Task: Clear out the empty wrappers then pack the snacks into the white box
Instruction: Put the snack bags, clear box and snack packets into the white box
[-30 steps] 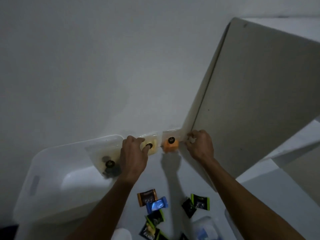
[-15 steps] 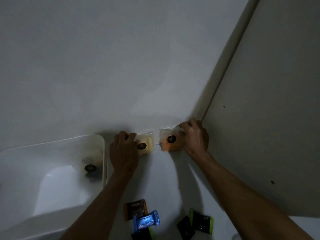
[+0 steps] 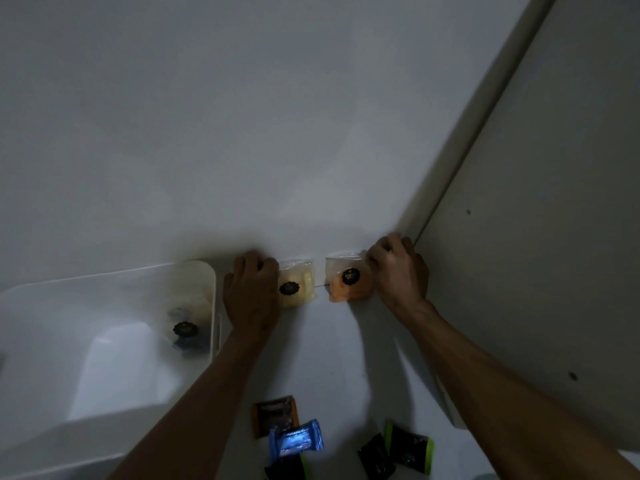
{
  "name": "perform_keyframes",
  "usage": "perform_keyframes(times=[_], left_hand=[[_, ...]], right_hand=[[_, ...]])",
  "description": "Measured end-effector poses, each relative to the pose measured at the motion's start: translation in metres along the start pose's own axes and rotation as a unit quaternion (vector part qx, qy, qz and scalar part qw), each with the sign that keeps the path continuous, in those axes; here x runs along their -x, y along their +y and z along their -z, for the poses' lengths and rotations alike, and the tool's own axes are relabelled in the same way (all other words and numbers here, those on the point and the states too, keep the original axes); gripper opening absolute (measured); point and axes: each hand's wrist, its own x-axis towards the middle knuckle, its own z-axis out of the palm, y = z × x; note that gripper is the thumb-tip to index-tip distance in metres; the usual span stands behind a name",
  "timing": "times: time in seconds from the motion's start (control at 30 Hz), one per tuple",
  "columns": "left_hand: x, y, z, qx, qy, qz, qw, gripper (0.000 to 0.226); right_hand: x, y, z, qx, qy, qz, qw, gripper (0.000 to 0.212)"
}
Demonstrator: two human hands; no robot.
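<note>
Both hands have closed in: left hand (image 3: 251, 299) now grips the yellow snack (image 3: 298, 285), right hand (image 3: 398, 268) pinches the orange snack (image 3: 348, 284); white box (image 3: 104, 282) waits left of the fingers, so packing looks next.

The white box (image 3: 104, 341) runs off the left and bottom edges, so its full outline is lost. Inside it, a packet (image 3: 185, 329) is dim and blurred; only its dark round label reads. The left hand (image 3: 251, 292) covers the left edge of the pale yellow packet (image 3: 299, 285), and the right hand (image 3: 398, 268) hides the right side of the orange one (image 3: 348, 284) (fingertips unseen). Dark wrappers (image 3: 287, 467) are cut off at the bottom edge, their print too small to read.
</note>
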Motion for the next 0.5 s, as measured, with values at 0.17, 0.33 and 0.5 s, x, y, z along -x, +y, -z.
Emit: perform_keyframes(times=[0.17,0.33,0.5], left_hand=[[0.005,-0.001,0.003,-0.006,0.004,-0.01,1.0,0.009],[0.018,-0.001,0.007,-0.007,0.018,-0.059,0.998,0.012],[0.025,-0.002,0.014,-0.008,-0.022,-0.079,0.997,0.015]], right_hand=[[0.005,0.007,0.002,0.01,-0.014,0.028,0.999,0.005],[0.01,0.007,0.018,-0.026,-0.044,0.053,0.997,0.007],[0.016,-0.001,0.029,-0.032,-0.057,0.048,0.997,0.024]])
